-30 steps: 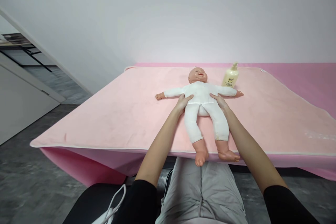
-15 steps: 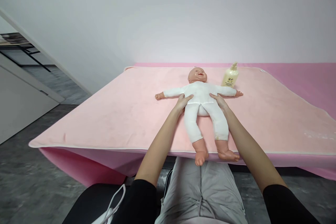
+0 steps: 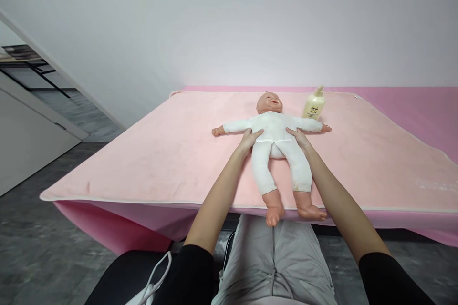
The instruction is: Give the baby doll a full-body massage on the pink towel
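A baby doll (image 3: 274, 126) with a white cloth body lies face up on the pink blanket (image 3: 171, 152). Its arms are spread to both sides, and its feet reach over the table's near edge. My left hand (image 3: 250, 140) grips the doll's waist on the left, thumb on its belly. On the opposite side my right hand (image 3: 299, 138) holds the waist in the same way. The other fingers of both hands are hidden beside or beneath the body. A pale yellow pump bottle (image 3: 313, 104) stands behind the doll's arm on the right.
A white wall (image 3: 229, 33) rises behind the table. Pink cloth (image 3: 415, 114) shows past the blanket at the right and hangs below the front edge. A dark seat (image 3: 118, 276) with a white cable (image 3: 157, 271) is at the lower left.
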A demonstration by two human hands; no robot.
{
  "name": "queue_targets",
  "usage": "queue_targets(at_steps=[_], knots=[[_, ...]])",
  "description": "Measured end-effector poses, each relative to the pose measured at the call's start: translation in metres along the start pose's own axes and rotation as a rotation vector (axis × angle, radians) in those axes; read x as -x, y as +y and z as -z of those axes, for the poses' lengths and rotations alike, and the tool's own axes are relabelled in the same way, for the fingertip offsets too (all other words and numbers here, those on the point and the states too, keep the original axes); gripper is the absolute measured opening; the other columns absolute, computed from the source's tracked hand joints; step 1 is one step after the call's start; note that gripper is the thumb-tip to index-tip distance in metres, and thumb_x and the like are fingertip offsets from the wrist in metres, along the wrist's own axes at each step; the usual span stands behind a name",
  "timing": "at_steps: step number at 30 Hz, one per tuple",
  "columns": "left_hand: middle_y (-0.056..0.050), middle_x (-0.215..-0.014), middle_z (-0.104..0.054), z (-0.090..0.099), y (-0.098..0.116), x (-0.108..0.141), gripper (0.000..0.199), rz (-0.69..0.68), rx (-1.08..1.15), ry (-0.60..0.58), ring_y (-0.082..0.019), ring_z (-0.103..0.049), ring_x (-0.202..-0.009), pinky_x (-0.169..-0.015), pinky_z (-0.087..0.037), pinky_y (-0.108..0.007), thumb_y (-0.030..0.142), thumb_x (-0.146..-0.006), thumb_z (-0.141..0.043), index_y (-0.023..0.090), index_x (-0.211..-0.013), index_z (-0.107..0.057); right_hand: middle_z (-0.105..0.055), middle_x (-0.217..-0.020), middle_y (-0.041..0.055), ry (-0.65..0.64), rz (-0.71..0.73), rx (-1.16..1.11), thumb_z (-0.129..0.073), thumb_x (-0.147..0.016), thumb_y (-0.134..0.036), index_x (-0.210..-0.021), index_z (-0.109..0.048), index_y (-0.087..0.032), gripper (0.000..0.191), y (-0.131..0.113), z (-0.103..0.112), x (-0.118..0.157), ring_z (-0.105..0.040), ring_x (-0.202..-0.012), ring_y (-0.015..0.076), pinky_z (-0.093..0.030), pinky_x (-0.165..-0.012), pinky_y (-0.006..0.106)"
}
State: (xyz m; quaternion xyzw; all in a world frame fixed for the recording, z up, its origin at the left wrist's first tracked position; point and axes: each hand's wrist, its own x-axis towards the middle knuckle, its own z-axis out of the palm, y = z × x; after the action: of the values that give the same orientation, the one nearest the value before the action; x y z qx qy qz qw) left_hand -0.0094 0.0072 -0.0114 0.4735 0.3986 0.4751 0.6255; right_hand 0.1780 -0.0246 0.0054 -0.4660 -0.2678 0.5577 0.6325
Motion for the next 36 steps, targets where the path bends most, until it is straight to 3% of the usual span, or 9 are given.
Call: queue_targets(at_steps=[23,36], knots=[[-0.017,-0.12,-0.06,0.0026,-0.003,-0.0021,0.043,-0.024,-0.03,-0.016,-0.03,-0.053,-0.115,-0.095,-0.042,-0.046,0.034,-0.077,-0.07,0.013,-0.112,-0.055,-0.069,-0.096,0.0079,0.0,-0.001,-0.005,-0.064,-0.069,-0.012,-0.094,-0.056,-0.016,0.027,0.0008,-0.0003,-0.0015,-0.065,-0.088,0.0188,-0.054,-0.082,0.034],[-0.019,-0.122,-0.059,-0.0003,0.0,0.0004,0.039,-0.008,0.001,0.02,-0.03,-0.054,-0.112,-0.093,-0.043,-0.045,0.029,-0.077,-0.07,0.011,-0.109,-0.055,-0.069,-0.097,0.007,-0.012,0.003,-0.033,-0.063,-0.07,-0.01,-0.093,-0.058,-0.016,0.024,0.0005,-0.0011,0.0002,-0.065,-0.09,0.0183,-0.055,-0.08,0.032]])
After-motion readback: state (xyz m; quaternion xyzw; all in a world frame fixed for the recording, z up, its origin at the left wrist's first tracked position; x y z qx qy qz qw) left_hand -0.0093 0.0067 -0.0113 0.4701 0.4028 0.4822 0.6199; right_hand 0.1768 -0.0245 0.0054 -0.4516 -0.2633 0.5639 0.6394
